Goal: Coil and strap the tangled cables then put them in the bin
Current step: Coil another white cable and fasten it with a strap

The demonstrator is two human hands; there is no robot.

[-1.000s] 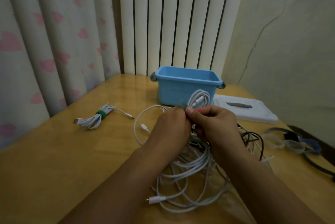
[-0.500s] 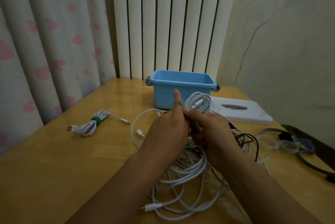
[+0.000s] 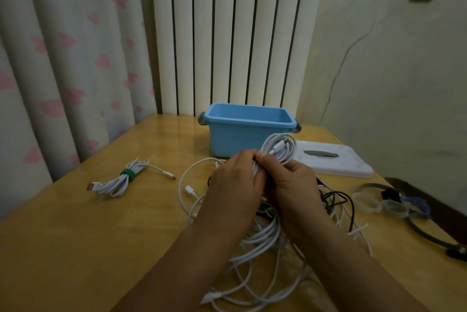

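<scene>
You are in the strapping step: both hands meet over the tangle, just in front of the blue bin [image 3: 249, 132]. Your right hand [image 3: 293, 183] has its grip curled round the white coiled cable [image 3: 279, 150], whose loops stand up above your knuckles. Your left hand [image 3: 235, 183] is closed against the same bundle at its waist; whether a strap lies under those fingers is hidden.

To my eye, the next move calls for cinching the bundle at the waist without letting the loops spring apart, then lifting it forward over the near rim into the bin, which looks empty.

One strapped cable with a green band [image 3: 127, 174] lies well apart to the left on the counter [image 3: 75, 236]. The loose white and black cables [image 3: 265, 248] sprawl under your wrists, so lift straight up to avoid dragging them. The bin's white lid [image 3: 336, 162] lies just beside it on the right, spare straps [image 3: 379, 204] near the right edge. Open room is on your left.
</scene>
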